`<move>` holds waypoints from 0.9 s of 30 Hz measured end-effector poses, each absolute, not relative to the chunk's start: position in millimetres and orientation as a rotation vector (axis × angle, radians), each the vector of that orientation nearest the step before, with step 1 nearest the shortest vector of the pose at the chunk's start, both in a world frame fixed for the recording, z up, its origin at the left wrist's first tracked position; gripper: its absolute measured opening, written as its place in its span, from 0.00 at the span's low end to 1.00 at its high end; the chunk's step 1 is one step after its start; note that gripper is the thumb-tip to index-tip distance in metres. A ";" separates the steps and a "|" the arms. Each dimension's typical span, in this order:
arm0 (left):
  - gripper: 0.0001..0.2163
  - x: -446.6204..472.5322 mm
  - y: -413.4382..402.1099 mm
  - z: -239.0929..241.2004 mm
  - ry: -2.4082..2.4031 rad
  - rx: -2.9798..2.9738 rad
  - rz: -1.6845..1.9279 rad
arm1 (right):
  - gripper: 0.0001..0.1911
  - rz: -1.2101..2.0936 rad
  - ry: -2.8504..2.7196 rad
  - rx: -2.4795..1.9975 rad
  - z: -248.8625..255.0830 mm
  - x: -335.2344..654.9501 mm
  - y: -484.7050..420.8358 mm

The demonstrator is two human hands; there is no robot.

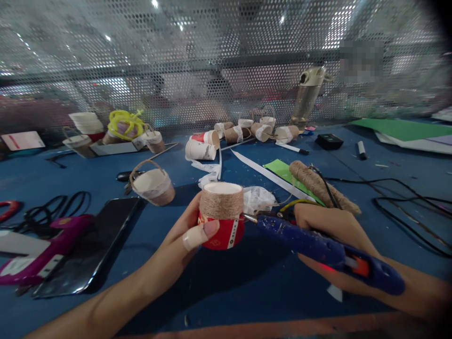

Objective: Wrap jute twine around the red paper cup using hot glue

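My left hand (192, 230), a bandage on its thumb, grips a red paper cup (215, 238) above the table. Brown twine (221, 205) is wound round the upper part of the cup, and its white inside shows at the top. My right hand (328, 230) is wrapped round a blue glue gun (303, 242). The gun's metal tip points left and is at the cup's right side, by the lower edge of the twine; whether it touches cannot be made out. A roll of twine (318, 183) lies behind my right hand.
A twine-wrapped basket (153, 186) stands left of the cup. Further left are a phone (95, 245) and a purple glue gun (56, 247). Several small baskets (261, 132) and a bottle (307, 99) stand along the mesh screen (197, 94). Black cables (399, 202) lie at right.
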State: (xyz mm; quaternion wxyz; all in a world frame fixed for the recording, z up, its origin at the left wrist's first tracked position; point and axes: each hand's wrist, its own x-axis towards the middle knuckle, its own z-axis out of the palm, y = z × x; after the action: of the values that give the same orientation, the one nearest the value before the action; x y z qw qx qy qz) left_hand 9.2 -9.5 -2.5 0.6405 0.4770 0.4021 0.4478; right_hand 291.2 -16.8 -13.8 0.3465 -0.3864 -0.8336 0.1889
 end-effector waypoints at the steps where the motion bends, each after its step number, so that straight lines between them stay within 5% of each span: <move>1: 0.26 9.0 -9.4 -2.2 0.912 1.081 1.018 | 0.17 0.504 -2.180 -1.019 -12.7 292.2 -16.3; 16: 0.26 10.6 -9.8 -2.5 0.928 1.142 0.998 | 0.14 0.518 -2.315 -1.042 18.2 290.1 -25.1; 27: 0.33 13.7 -16.2 9.7 0.983 1.017 0.981 | 0.15 0.571 -2.217 -1.004 -7.3 293.8 -15.8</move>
State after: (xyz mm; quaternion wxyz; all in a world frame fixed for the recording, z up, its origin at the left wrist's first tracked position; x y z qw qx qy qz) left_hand 13.7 -16.2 9.7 0.6519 0.4482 0.4328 0.4321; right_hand 293.8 -15.8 -7.3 0.3154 -0.3811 -0.8416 0.2167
